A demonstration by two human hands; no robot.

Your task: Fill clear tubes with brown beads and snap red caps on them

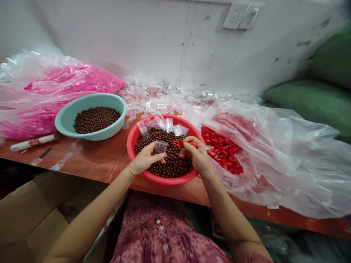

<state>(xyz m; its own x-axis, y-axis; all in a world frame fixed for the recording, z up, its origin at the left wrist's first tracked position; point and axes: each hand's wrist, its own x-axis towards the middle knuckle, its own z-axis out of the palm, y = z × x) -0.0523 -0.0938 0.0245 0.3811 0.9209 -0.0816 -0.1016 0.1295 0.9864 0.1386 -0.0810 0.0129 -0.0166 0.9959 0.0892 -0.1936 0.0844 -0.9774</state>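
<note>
Over a red basin (pixel 131 140) of round brown beads (pixel 172 166), my left hand (pixel 146 157) pinches a small clear plastic tube (pixel 161 147). My right hand (pixel 197 155) has a small red plastic piece (pixel 179 144) between thumb and fingers, its rounded end with a hole pointing left toward the tube. The two pieces are apart. Several more clear tubes (pixel 169 125) rest on the beads along the basin's far side. Right of the basin, loose red plastic pieces (pixel 223 146) spill from an opened clear bag (pixel 287 157).
A pale blue basin (pixel 119 122) of brown beads stands at left, before a bag of pink pieces (pixel 90 78). Scattered clear tubes (pixel 153 98) cover the table's back by the wall. A marker (pixel 34 142) lies near the front edge. Below is a cardboard box (pixel 35 208); green sacks (pixel 307 98) are at right.
</note>
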